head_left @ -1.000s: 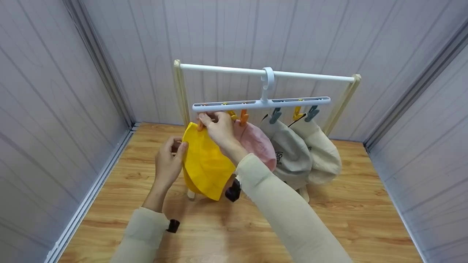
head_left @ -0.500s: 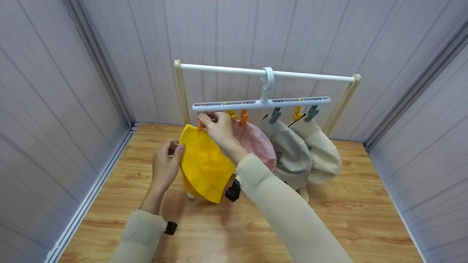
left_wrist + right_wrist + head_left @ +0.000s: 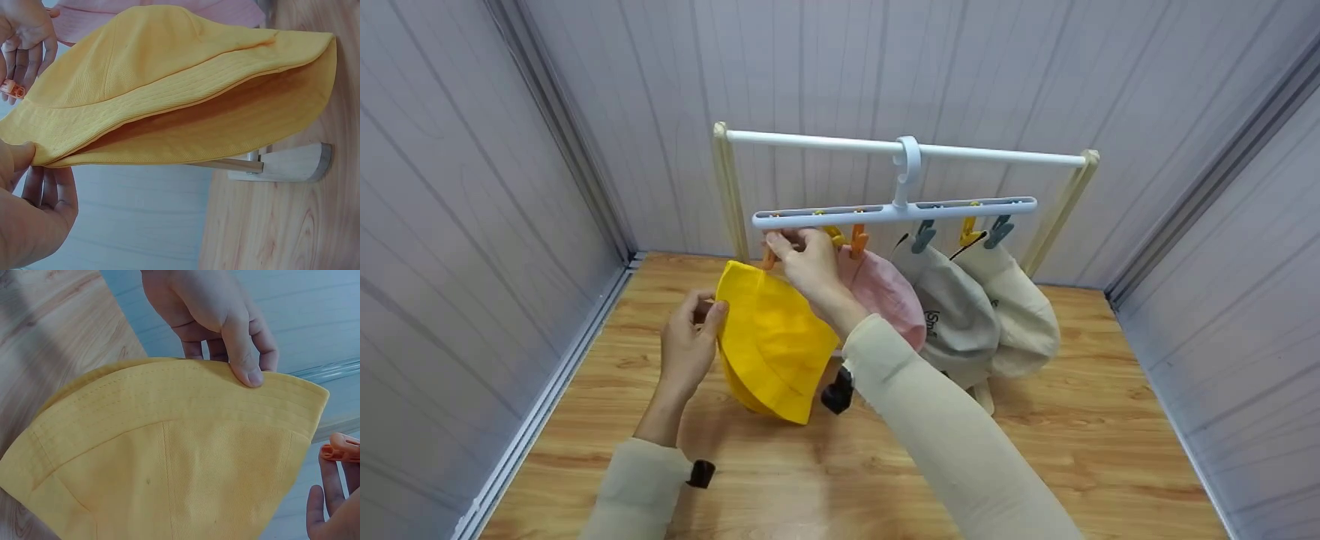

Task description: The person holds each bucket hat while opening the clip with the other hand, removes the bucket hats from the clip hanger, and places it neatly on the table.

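Note:
My left hand [image 3: 686,345] pinches the brim of a yellow bucket hat [image 3: 772,337] between thumb and fingers. In the left wrist view, the hat's [image 3: 152,73] folded brim gapes a little. My right hand [image 3: 814,270] squeezes an orange clothespin [image 3: 769,257] under the left end of a pale blue clip hanger [image 3: 832,217]. Seen from the right wrist, that clothespin [image 3: 340,450] is apart from the hat's [image 3: 225,455] edge. My right hand partly hides a yellow clothespin [image 3: 834,235] beside it.
The hanger hooks over the white bar [image 3: 825,142] of a small wooden-legged rack. A pink hat [image 3: 889,292], a grey hat [image 3: 960,322] and a cream hat [image 3: 1020,322] hang from its other clothespins. Panel walls [image 3: 585,90] enclose the wood-grain floor [image 3: 780,487] on three sides.
My left hand has drawn the yellow hat down and to the left, away from the orange clothespin. The right hand has stayed at the clothespin.

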`<state>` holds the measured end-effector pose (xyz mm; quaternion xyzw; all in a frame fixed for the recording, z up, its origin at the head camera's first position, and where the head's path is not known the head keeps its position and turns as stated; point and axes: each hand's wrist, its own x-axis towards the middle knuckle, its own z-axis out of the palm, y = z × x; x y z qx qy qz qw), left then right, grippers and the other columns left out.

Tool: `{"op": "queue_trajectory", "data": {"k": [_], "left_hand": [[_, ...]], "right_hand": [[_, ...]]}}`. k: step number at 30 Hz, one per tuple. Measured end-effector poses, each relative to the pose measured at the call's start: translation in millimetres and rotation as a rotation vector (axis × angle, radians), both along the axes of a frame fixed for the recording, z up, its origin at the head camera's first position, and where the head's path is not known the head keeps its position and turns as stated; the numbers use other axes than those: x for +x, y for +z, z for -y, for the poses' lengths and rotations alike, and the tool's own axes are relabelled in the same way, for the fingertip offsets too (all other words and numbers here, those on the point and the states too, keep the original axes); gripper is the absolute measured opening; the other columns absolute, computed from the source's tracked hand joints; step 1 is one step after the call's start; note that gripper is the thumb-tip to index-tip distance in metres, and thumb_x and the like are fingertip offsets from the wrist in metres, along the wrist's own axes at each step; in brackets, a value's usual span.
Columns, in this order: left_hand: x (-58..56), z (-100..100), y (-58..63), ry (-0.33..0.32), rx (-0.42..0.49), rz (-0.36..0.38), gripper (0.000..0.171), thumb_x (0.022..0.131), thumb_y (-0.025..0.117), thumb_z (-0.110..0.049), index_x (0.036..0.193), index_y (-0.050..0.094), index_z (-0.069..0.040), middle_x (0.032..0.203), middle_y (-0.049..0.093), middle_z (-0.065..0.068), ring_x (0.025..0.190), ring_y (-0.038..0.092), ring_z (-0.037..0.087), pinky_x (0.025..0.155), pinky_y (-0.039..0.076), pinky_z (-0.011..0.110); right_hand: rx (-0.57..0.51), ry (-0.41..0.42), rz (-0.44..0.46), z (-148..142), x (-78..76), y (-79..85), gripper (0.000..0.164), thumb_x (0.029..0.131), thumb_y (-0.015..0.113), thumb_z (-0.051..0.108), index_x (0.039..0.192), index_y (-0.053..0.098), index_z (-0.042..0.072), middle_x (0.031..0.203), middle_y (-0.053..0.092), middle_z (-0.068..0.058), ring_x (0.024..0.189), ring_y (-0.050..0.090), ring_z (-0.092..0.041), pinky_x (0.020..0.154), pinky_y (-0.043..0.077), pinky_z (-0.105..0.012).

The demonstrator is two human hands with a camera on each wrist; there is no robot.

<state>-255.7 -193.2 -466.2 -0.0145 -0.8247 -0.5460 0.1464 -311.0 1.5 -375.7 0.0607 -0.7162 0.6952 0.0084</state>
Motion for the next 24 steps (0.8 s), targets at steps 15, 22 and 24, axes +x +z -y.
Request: {"op": "queue_trajectory", "data": {"k": [15, 22, 24], "left_hand": [[3.0, 8.8, -2.0, 0.005, 0.004, 0.0, 0.023, 0.111, 0.059, -0.025, 0.125, 0.067, -0.009, 0.106, 0.068, 0.011, 0.096, 0.06, 0.02, 0.079, 0.052, 0.023], [3.4, 10.4, -2.4, 0.007, -0.003, -0.016, 0.022, 0.11, 0.06, -0.024, 0.125, 0.068, -0.009, 0.106, 0.07, 0.011, 0.094, 0.062, 0.02, 0.077, 0.053, 0.022], [3.3, 10.5, -2.4, 0.009, -0.003, -0.016, 0.022, 0.11, 0.06, -0.023, 0.124, 0.068, -0.009, 0.106, 0.07, 0.011, 0.094, 0.062, 0.02, 0.077, 0.053, 0.021]], "right_hand": [[-0.006, -0.003, -0.002, -0.5, -0.8, 0.0, 0.026, 0.108, 0.063, 0.019, 0.127, 0.072, 0.002, 0.114, 0.076, -0.008, 0.101, 0.067, -0.015, 0.091, 0.058, -0.027], [-0.001, 0.005, 0.002, -0.6, 0.5, 0.7, 0.029, 0.109, 0.062, 0.019, 0.131, 0.07, 0.002, 0.115, 0.075, -0.005, 0.104, 0.067, -0.016, 0.096, 0.057, -0.027], [-0.004, 0.007, 0.0, -0.6, 0.5, 0.8, 0.029, 0.109, 0.062, 0.019, 0.131, 0.07, 0.001, 0.115, 0.075, -0.007, 0.103, 0.066, -0.016, 0.094, 0.057, -0.027]]}}
